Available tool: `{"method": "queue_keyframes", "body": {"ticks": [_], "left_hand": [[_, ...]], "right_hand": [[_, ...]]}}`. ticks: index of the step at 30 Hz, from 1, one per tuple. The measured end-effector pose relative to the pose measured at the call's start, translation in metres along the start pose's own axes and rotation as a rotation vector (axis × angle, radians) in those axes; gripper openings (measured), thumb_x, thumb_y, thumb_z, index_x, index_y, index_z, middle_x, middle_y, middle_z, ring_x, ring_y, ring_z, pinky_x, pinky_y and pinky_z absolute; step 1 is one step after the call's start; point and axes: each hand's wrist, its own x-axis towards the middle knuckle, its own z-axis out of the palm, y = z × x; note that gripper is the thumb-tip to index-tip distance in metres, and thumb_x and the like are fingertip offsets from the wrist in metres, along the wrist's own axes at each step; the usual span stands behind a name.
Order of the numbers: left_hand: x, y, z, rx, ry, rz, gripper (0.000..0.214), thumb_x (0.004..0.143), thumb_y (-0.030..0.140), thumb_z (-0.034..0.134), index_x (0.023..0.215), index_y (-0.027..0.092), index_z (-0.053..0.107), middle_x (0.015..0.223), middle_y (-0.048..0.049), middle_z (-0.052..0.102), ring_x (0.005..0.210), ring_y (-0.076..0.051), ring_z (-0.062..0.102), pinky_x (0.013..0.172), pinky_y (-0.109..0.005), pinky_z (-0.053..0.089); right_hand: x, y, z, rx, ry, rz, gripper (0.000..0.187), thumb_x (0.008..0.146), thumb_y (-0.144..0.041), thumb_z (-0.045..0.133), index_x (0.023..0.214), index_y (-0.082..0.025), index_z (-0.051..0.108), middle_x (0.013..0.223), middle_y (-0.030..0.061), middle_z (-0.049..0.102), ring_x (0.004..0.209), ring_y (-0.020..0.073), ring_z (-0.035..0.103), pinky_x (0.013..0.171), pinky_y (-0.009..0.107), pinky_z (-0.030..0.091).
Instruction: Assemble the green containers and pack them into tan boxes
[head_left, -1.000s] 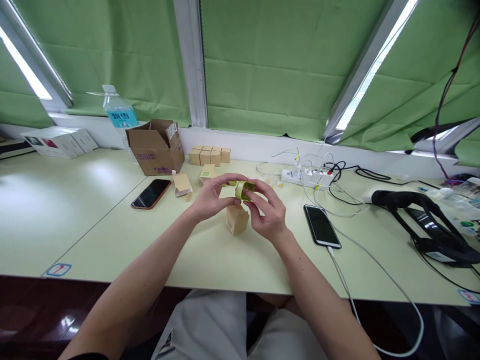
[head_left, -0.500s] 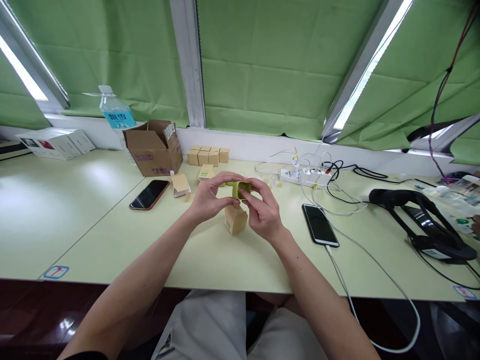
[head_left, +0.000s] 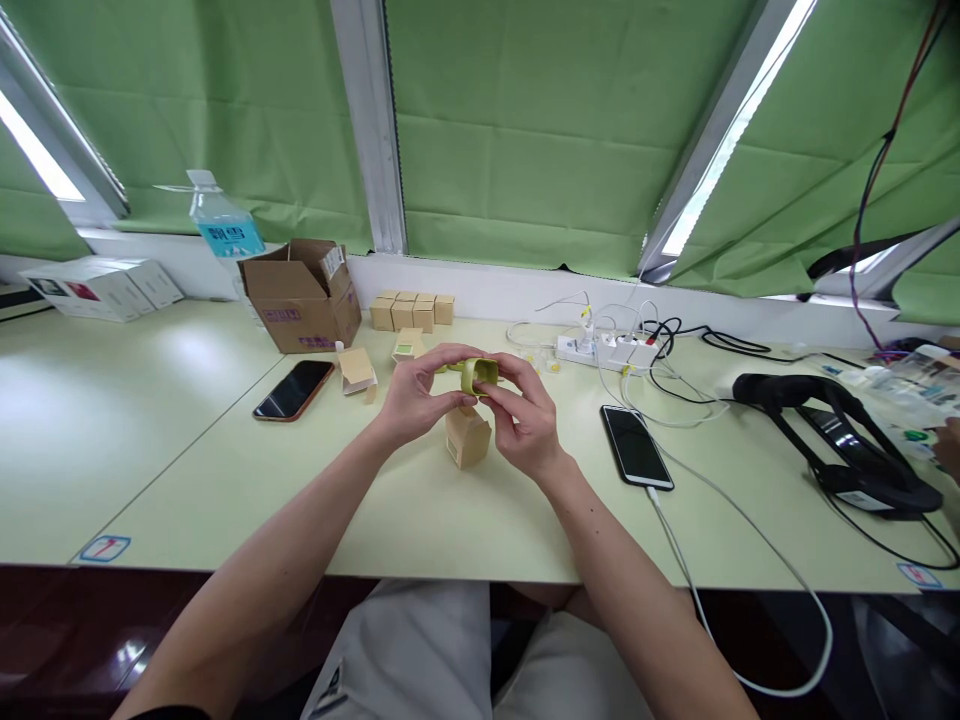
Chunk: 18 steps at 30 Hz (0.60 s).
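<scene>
My left hand [head_left: 417, 393] and my right hand [head_left: 524, 418] meet above the middle of the pale green table [head_left: 187, 440]. Both pinch a small yellow-green folded piece [head_left: 478, 374] between fingertips. Just below it, between my hands, a small open tan carton [head_left: 466, 437] stands on the table. Two more small opened cartons lie behind my left hand, one [head_left: 355, 368] further left and one [head_left: 406, 345] nearer the row of boxes.
A brown cardboard box [head_left: 300, 294] and a water bottle [head_left: 222, 232] stand at the back left, with a row of small tan boxes [head_left: 411, 311] beside them. A dark phone [head_left: 293, 389] lies left, another phone [head_left: 636, 445] on a white cable right. A power strip [head_left: 609, 351], cables and a black headset [head_left: 840, 430] fill the right.
The view has drifted a little, so everything sits slightly further left and lower. My fingers have turned the yellow-green piece a bit while staying pinched on it.
</scene>
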Motion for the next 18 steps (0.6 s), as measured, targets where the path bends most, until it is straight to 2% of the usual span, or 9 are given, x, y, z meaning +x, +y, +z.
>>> {"method": "queue_keyframes", "body": {"ticks": [5,10,18], "left_hand": [[0.0008,-0.0004,0.0002,-0.005,0.009,0.013,0.050,0.078,0.026,0.099,0.125,0.030,0.085,0.129,-0.0097,0.083,0.129,-0.031,0.073,0.117,-0.049,0.054],[0.0007,0.0037,0.0025,0.038,0.000,-0.032,0.050,0.081,0.031,0.097,0.129,0.028,0.083,0.135,-0.0115,0.081,0.132,-0.032,0.071,0.118,-0.049,0.053],[0.0006,0.0087,0.0044,0.043,-0.013,0.000,0.047,0.085,0.031,0.095,0.131,0.028,0.082,0.136,-0.0112,0.080,0.133,-0.030,0.070,0.118,-0.047,0.052]], "right_hand": [[0.0019,-0.0031,0.0000,0.050,0.010,-0.001,0.032,0.106,-0.013,0.059,0.127,-0.027,0.079,0.141,0.0162,0.069,0.130,0.0301,0.073,0.104,0.054,0.069],[0.0038,-0.0061,-0.0004,-0.025,0.015,0.040,0.030,0.107,-0.017,0.056,0.129,-0.026,0.076,0.138,0.0161,0.072,0.127,0.0310,0.074,0.103,0.054,0.071],[0.0018,-0.0044,0.0011,-0.067,0.035,-0.030,0.039,0.108,-0.016,0.053,0.142,-0.026,0.070,0.141,0.0175,0.070,0.130,0.0315,0.073,0.103,0.054,0.070]]}}
